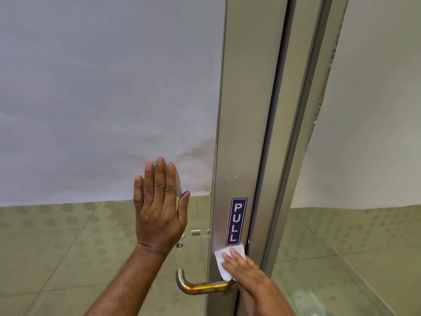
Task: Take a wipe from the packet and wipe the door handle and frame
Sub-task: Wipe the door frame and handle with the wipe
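Observation:
A glass door has a brushed metal frame running top to bottom. A blue PULL sticker sits on that frame. Below it a curved metal door handle, worn to brass colour, sticks out to the left. My right hand presses a white wipe flat against the frame, just under the sticker and above the handle. My left hand lies flat with fingers spread on the glass pane, left of the frame. No wipe packet is in view.
The frosted upper part of the glass pane fills the left. Through the lower clear glass I see a tiled floor with dotted tiles. A second metal post and another glass panel stand to the right.

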Tool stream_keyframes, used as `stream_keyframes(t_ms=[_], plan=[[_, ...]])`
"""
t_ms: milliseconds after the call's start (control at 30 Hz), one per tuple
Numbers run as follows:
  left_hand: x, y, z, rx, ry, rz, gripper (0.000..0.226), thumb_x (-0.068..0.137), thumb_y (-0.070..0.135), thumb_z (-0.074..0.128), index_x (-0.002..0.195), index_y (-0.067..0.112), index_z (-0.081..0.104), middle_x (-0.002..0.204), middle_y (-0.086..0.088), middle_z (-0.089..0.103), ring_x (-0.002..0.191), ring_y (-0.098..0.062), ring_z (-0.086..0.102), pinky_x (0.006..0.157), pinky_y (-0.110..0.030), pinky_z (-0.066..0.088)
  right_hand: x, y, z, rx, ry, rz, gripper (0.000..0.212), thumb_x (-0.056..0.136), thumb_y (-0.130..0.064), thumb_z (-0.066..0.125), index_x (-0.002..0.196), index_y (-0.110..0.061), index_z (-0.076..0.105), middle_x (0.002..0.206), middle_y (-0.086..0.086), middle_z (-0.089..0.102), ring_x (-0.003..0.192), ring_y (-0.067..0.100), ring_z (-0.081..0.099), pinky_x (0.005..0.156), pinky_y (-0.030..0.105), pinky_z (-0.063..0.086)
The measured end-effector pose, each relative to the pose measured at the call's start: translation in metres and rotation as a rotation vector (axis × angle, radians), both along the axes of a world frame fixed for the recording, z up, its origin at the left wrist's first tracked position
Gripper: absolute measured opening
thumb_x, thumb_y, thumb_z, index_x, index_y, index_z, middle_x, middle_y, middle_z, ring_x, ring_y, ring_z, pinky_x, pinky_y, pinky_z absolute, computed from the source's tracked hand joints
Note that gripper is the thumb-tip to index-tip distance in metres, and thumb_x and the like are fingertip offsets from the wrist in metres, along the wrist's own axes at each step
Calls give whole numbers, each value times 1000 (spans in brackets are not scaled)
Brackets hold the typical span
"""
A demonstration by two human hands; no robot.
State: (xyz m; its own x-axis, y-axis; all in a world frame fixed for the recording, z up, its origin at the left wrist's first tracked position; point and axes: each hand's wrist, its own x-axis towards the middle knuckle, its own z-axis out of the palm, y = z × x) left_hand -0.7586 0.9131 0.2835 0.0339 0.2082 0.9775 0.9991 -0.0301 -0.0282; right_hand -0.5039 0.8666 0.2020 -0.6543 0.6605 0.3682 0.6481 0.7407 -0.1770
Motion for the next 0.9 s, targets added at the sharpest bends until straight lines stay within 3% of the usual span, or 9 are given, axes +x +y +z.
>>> stream_keyframes(t_ms=[33, 100, 267, 367, 500, 567, 700, 767, 900], plan=[[0, 0, 1, 1, 0, -1, 65, 110, 40, 31, 163, 9, 9, 174, -6, -5, 162, -23, -2, 133, -43, 0, 1, -5, -3, -109, 78, -16, 60, 98, -5, 53, 150, -27, 34, 143, -53, 23, 145, -18, 11, 125, 20, 10], [0, -1, 2, -4, 0, -7, 65, 110, 40, 30, 163, 9, 7, 174, -5, -8, 162, -22, -4, 133, -42, -1, 0, -13, -8, -158, 312, -43, 50, 97, -1, 53, 144, -20, 54, 145, -36, 43, 145, -10, 29, 123, 21, 19], [0, 1, 2, 4, -10, -10, 66, 110, 40, 31, 163, 10, 7, 174, -4, -9, 162, -21, -4, 133, -41, -1, -8, -31, -22, -197, 466, -49, 39, 103, -44, 47, 133, -27, 66, 146, -23, 54, 143, -3, 38, 123, 26, 25], [0, 1, 2, 5, -16, -18, 65, 111, 41, 30, 164, 12, 5, 174, -2, -10, 162, -21, -5, 133, -41, -2, -10, -32, -24, -152, 559, -145, 27, 98, -32, 61, 119, -23, 75, 134, -17, 66, 133, 2, 54, 113, 38, 44], [1, 1, 2, 13, -18, -21, 65, 111, 41, 29, 164, 12, 4, 174, -2, -10, 162, -20, -6, 133, -40, -2, -9, -28, -30, -1, 519, -164, 23, 85, -4, 72, 104, -17, 78, 135, -6, 67, 121, 10, 66, 95, 31, 54], [1, 0, 3, 11, -18, -22, 65, 111, 40, 29, 164, 12, 4, 174, -2, -11, 162, -20, -6, 133, -41, -3, -10, -26, -29, 68, 446, -128, 17, 95, -12, 63, 106, -13, 76, 138, 0, 64, 129, 14, 59, 102, 27, 46], [0, -1, 2, 2, -22, -25, 66, 110, 40, 32, 163, 12, 4, 173, -1, -12, 162, -20, -7, 133, -41, -2, -12, -23, -33, 150, 328, -72, 49, 108, -30, 29, 121, -6, 71, 132, 0, 66, 132, 13, 49, 114, 30, 33], [1, -1, 2, -4, -23, -29, 66, 110, 40, 30, 163, 13, 2, 173, -1, -13, 162, -20, -8, 133, -41, -3, -8, -20, -39, 167, 267, -22, 37, 100, -15, 45, 128, -7, 67, 138, -1, 63, 137, 13, 50, 111, 37, 41], [0, 0, 2, -8, -26, -25, 66, 110, 41, 30, 163, 13, 2, 173, 0, -14, 162, -19, -8, 133, -40, -3, -5, -15, -51, 196, 269, 30, 54, 80, 8, 69, 132, -5, 65, 140, 1, 62, 138, 17, 52, 114, 41, 42]])
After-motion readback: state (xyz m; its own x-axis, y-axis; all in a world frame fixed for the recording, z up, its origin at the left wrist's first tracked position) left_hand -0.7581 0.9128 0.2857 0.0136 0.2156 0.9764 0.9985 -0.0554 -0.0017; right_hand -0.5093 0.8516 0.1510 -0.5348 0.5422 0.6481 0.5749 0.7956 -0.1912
